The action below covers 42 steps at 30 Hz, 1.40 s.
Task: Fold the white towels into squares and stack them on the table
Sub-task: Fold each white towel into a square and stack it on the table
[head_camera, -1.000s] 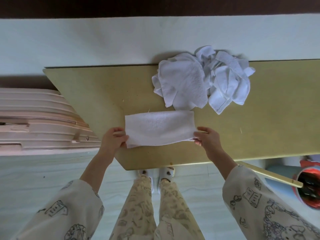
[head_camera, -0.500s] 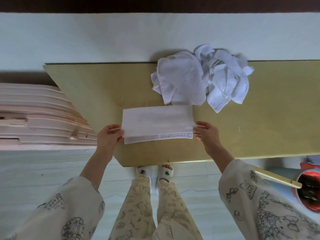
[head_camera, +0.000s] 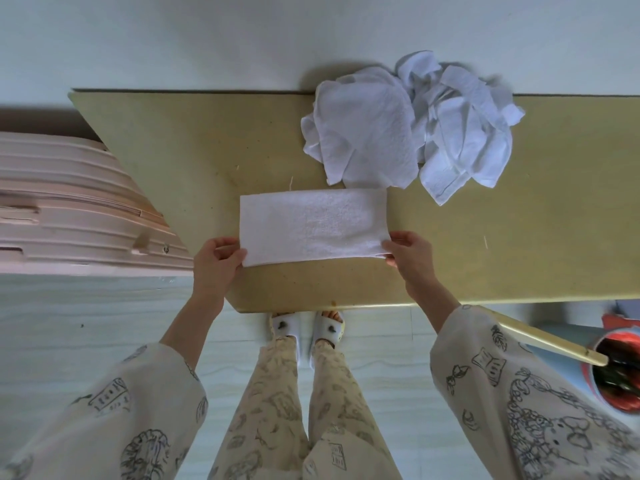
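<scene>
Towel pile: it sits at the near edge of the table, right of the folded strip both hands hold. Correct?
Not quite. The head view shows the towel pile at the table's far edge; the rest holds: right of the folded strip, held by the left hand and right hand.

We see a pink suitcase (head_camera: 69, 209) left of the counter, and a red-lined bin (head_camera: 618, 372) on the floor at right.

A folded towel (head_camera: 313, 227) lies on the table (head_camera: 194, 157); the towel pile (head_camera: 412, 128) sits behind it, rightward; a suitcase (head_camera: 69, 206) stands left.

bare table (head_camera: 502, 251) right, towel heap (head_camera: 408, 129) behind
</scene>
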Available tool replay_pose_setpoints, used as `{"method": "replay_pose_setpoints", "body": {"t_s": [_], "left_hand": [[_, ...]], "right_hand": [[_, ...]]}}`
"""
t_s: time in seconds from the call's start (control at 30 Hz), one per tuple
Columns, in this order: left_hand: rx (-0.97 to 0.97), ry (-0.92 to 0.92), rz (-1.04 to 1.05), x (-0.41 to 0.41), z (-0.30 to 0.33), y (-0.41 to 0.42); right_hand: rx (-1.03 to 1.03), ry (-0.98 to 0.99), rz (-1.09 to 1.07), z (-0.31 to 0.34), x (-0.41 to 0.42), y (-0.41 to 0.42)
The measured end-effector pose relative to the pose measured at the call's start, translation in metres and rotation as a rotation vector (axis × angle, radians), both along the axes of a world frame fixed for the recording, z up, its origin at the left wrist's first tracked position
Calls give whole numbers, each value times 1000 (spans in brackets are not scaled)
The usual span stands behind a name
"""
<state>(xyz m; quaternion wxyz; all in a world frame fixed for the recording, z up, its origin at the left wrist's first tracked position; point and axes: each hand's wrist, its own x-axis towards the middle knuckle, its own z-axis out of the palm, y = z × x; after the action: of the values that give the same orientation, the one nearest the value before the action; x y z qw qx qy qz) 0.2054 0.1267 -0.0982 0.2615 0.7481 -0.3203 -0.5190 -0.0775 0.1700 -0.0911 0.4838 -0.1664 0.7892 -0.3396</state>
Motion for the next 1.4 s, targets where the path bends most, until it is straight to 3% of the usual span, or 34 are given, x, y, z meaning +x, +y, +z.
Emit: {"method": "replay_pose_setpoints", "body": {"t_s": [0.2, 0.4, 0.57, 0.67, 0.77, 0.83, 0.93, 1.2, 1.4], "left_hand": [[23, -39, -25, -3, 0, 0], [41, -70, -33, -3, 2, 2], [-21, -247, -139, -6, 8, 6], [-219, -575, -357, -12, 11, 8], [-491, -820, -702, -30, 0, 1], [-592, -813, -902, -50, -13, -10], [-635, -824, -1085, -71, -34, -25], [-600, -884, -1161, -39, -42, 1], [-627, -882, -1145, -56, -42, -15]], "right_hand": [[45, 243, 91, -1, 1, -1], [85, 316, 152, 3, 0, -1], [113, 417, 250, 6, -1, 1], [46, 822, 479, 5, 4, 2], [-295, 1164, 722, -4, 19, -11], [-425, 1164, 863, -17, 33, -27], [-409, 1084, 952, -41, 49, -41], [-390, 1057, 979, -52, 55, 7], [-361, 1054, 1005, -49, 66, -25]]}}
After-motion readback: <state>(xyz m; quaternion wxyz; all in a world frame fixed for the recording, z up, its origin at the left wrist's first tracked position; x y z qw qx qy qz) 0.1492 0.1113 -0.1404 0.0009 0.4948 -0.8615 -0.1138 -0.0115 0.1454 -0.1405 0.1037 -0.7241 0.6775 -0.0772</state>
